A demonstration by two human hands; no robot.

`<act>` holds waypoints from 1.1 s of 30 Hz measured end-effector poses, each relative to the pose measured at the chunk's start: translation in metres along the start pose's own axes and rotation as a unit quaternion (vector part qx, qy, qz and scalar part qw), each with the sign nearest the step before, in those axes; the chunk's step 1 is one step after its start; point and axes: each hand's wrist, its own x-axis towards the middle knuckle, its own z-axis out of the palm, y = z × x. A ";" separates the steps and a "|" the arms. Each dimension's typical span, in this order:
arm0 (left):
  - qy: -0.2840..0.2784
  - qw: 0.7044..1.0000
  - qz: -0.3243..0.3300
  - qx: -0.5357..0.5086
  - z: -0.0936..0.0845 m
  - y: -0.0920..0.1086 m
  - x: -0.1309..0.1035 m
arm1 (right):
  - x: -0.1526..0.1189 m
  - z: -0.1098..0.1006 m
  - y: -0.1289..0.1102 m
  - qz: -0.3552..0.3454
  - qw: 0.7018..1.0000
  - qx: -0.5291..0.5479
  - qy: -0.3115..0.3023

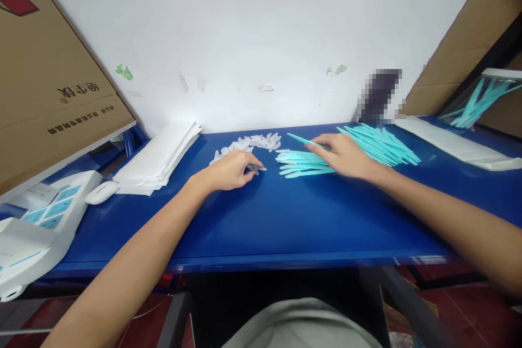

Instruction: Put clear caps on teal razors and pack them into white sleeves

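My left hand (233, 171) is closed in a pinch, with a few small translucent plastic caps (262, 169) at its fingertips. Just behind it lies a loose pile of the same whitish caps (267, 142). Between thumb and fingers, my right hand (341, 155) grips a slim turquoise plastic stick (299, 138), whose narrow end points left. Below that hand rests a row of similar turquoise sticks (304, 165), partly covered by the fingers. A larger heap of turquoise sticks (383, 144) lies behind and to the right of my right wrist.
Stacked white paper sleeves (157, 157) lie at the left on the blue table (261, 228), beside a white device with blue panels (61, 212). A large cardboard box (53, 70) leans in at left. At right are a white strip (460, 144) and a clear container holding turquoise sticks (481, 100).
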 end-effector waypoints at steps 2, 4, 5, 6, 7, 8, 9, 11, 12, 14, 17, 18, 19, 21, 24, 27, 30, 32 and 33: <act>0.001 1.000 0.004 0.001 0.001 -0.001 0.000 | -0.001 0.000 -0.002 -0.011 1.000 -0.004 -0.003; -0.001 1.000 0.013 0.006 0.002 -0.001 0.000 | -0.002 0.000 -0.004 -0.019 1.000 -0.004 -0.003; -0.003 1.000 0.016 0.009 0.003 -0.002 0.000 | -0.002 0.000 -0.005 -0.021 1.000 -0.002 -0.002; -0.005 1.000 0.018 0.011 0.004 -0.002 0.000 | -0.003 0.001 -0.006 -0.022 1.000 -0.001 -0.003; -0.005 1.000 0.018 0.012 0.005 -0.002 0.000 | -0.003 0.001 -0.007 -0.023 1.000 0.001 -0.004; -0.005 1.000 0.015 0.011 0.006 -0.002 0.000 | -0.003 0.001 -0.007 -0.024 1.000 0.002 -0.006; -0.005 1.000 0.011 0.011 0.007 -0.002 0.000 | -0.003 0.001 -0.007 -0.024 1.000 0.002 -0.009; -0.005 1.000 0.001 0.015 0.009 -0.002 0.000 | -0.003 0.002 -0.006 -0.024 1.000 -0.003 -0.013; -0.005 1.000 -0.003 0.022 0.010 -0.002 0.000 | -0.003 0.003 -0.006 -0.025 1.000 -0.006 -0.016; -0.005 0.999 -0.010 0.045 0.012 -0.003 0.000 | -0.004 0.003 -0.005 -0.025 0.999 -0.009 -0.020; 0.005 0.998 -0.010 0.064 0.013 -0.004 0.000 | -0.003 0.004 -0.004 -0.026 0.999 -0.007 -0.023; 0.013 0.998 -0.008 0.056 0.013 -0.004 0.001 | -0.003 0.004 -0.004 -0.027 0.999 -0.007 -0.023; 0.025 0.999 -0.007 0.046 0.012 -0.003 0.001 | -0.003 0.004 -0.005 -0.026 0.999 -0.008 -0.024; 0.052 0.998 -0.017 0.030 0.009 0.000 0.001 | -0.004 0.003 -0.005 -0.026 0.999 -0.012 -0.027; 0.087 0.994 -0.062 0.033 0.004 0.004 0.001 | -0.004 0.003 -0.005 -0.027 0.999 -0.014 -0.030; 0.096 0.990 -0.098 0.032 0.000 0.004 0.001 | -0.005 0.003 -0.006 -0.021 0.999 -0.012 -0.031; 0.053 0.994 -0.090 0.041 -0.001 0.000 0.000 | -0.006 0.003 -0.006 -0.022 0.999 -0.013 -0.032; 0.025 0.996 -0.064 0.064 -0.001 -0.004 -0.001 | -0.007 0.002 -0.007 -0.024 0.999 -0.015 -0.040; 0.017 0.996 -0.050 0.076 -0.001 -0.005 -0.001 | -0.007 0.002 -0.007 -0.024 0.998 -0.016 -0.048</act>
